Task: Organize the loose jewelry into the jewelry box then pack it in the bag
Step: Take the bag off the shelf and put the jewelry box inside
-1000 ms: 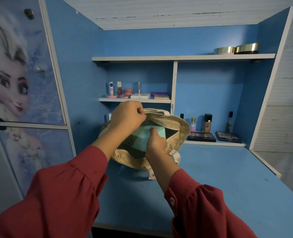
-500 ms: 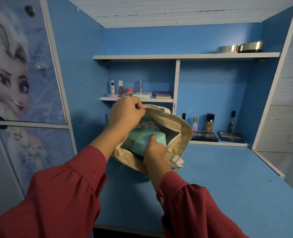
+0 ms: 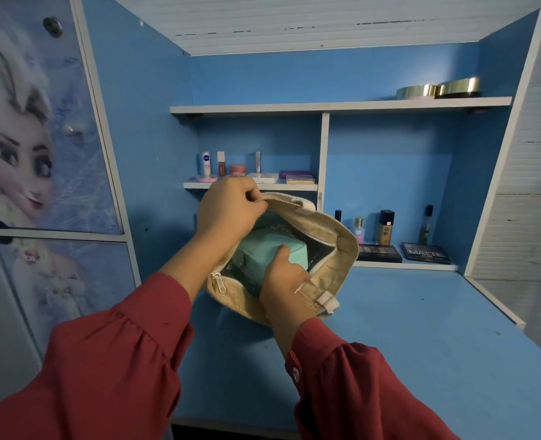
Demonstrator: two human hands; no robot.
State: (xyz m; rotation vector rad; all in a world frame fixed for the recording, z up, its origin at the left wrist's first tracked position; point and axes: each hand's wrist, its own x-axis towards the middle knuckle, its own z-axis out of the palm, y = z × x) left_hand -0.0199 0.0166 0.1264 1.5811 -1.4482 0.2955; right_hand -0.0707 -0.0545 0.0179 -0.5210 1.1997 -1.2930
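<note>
- Head view, the only one: the left hand (image 3: 231, 214) pinches the upper rim of the beige bag (image 3: 332, 249) and lifts it, holding the mouth open; its fingers are curled tight on the fabric.
- The right hand (image 3: 283, 277) grips the near corner of the mint jewelry box (image 3: 269, 252), thumb on top and the other fingers hidden beneath; the box sits part-way inside the bag's dark lining, tilted, with its top face showing.
- The bag rests on the blue desk (image 3: 421, 344), its mouth facing the person; the zipper pull (image 3: 217, 278) hangs at about 8 o'clock of the opening, and a white strap tab (image 3: 328, 301) lies at about 4 o'clock.
- No loose jewelry shows on the desk, so the sorting looks finished and packing is the step in hand.
- To do it well, I judge: keep the rim raised and taut so the box corners do not snag the lining, push the box toward 12 o'clock until it lies flat on the bottom, and keep it level so the lid stays closed.
- Then free the right fingers before the left lets the rim drop, and keep fabric clear of the zipper teeth.
- Cosmetics stand on the shelf (image 3: 253, 185) at 12 o'clock, and palettes (image 3: 424, 253) at 2 o'clock.
</note>
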